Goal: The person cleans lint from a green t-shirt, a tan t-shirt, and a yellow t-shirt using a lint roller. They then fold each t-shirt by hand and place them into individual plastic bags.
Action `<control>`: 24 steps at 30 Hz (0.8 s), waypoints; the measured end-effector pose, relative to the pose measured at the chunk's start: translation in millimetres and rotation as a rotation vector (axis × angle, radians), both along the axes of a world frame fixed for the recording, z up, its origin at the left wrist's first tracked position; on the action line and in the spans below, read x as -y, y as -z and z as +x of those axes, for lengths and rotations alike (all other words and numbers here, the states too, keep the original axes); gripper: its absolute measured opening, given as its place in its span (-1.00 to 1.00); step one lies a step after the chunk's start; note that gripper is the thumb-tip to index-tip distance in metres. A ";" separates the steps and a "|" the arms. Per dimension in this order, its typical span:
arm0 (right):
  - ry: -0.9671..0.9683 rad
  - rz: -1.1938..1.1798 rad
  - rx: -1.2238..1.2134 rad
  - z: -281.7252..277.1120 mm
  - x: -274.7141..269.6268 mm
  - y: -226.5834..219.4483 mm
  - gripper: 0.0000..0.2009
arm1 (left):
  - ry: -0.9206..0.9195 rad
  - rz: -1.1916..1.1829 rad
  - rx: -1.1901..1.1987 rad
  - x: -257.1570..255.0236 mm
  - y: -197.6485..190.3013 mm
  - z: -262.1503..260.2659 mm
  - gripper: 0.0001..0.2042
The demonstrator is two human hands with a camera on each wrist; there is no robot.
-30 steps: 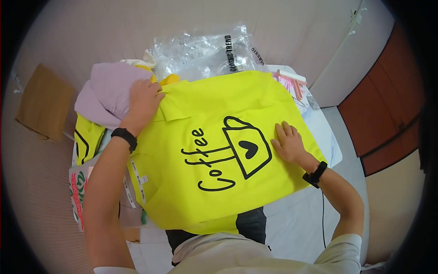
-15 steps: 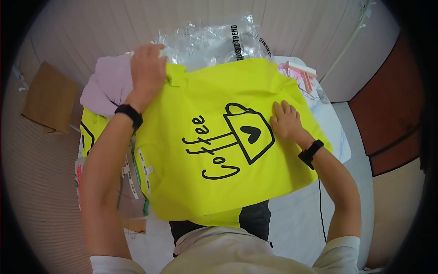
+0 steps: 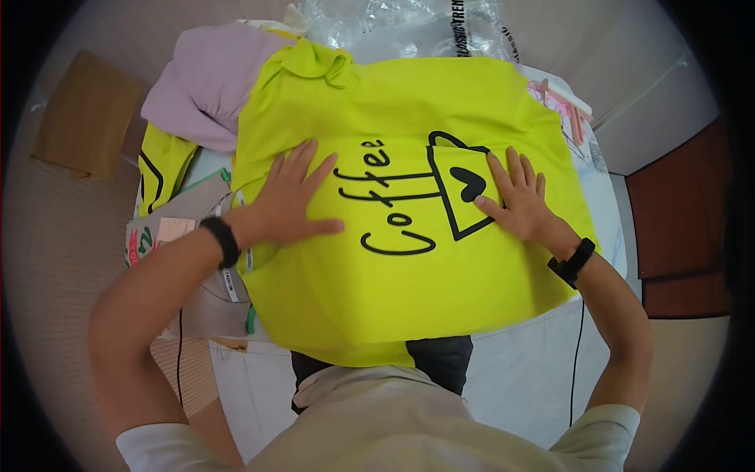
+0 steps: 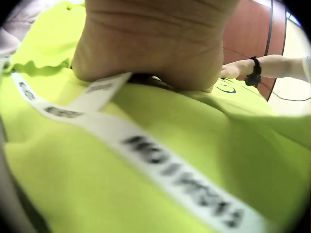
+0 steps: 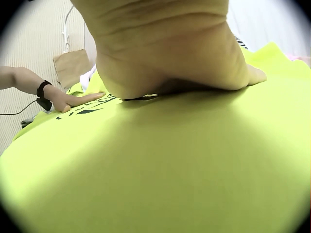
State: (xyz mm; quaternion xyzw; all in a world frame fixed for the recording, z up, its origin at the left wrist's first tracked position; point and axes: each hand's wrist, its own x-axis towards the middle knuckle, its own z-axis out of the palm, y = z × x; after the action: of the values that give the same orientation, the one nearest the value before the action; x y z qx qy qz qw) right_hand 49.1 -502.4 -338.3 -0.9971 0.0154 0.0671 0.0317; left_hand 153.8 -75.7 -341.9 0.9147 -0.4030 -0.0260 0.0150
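Observation:
A bright yellow T-shirt (image 3: 377, 307) with a black "Coffee" and cup print lies spread over the table, its lower side hanging over the near edge. My left hand (image 3: 291, 197) rests on it near the collar, fingers spread, left of the lettering. On the cup print lies my right hand (image 3: 525, 197), palm down with straight fingers. White neck tape (image 4: 170, 170) with black letters runs along the collar beneath the left wrist. The sleeve (image 3: 314, 63) at the far left is bunched up. In the right wrist view the palm sits flat against smooth yellow cloth (image 5: 160, 165).
A lilac garment (image 3: 204, 79) is heaped at the back left, above another yellow printed garment (image 3: 165, 165). Clear plastic packaging (image 3: 401, 27) lies behind the shirt. A grey-brown printed garment (image 3: 197, 299) sits at the left edge, and pinkish items (image 3: 562, 110) at the back right.
My left hand has left the sleeve at the far left and come nearer, now spread flat by the collar. The sleeve lies bunched. My right hand stays on the cup print.

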 end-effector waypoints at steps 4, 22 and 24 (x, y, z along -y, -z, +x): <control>-0.003 -0.041 0.045 1.2 1.5 9.2 -0.06 | 0.007 -0.002 0.051 -1.3 5.7 2.5 0.09; 0.060 -0.028 0.092 15.4 11.3 25.5 -0.03 | -0.028 -0.117 -0.183 -2.9 -3.7 -205.9 0.15; 0.025 -0.029 0.093 20.7 21.1 33.0 -0.03 | 0.034 -0.037 -0.136 -15.1 17.4 -191.8 0.30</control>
State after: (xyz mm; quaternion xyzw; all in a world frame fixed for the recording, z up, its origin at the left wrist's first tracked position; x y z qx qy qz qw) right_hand 69.9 -523.5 -371.3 -0.9993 0.0272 0.0200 0.0189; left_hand -38.0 -60.6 -359.4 0.9034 -0.4169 -0.0806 0.0589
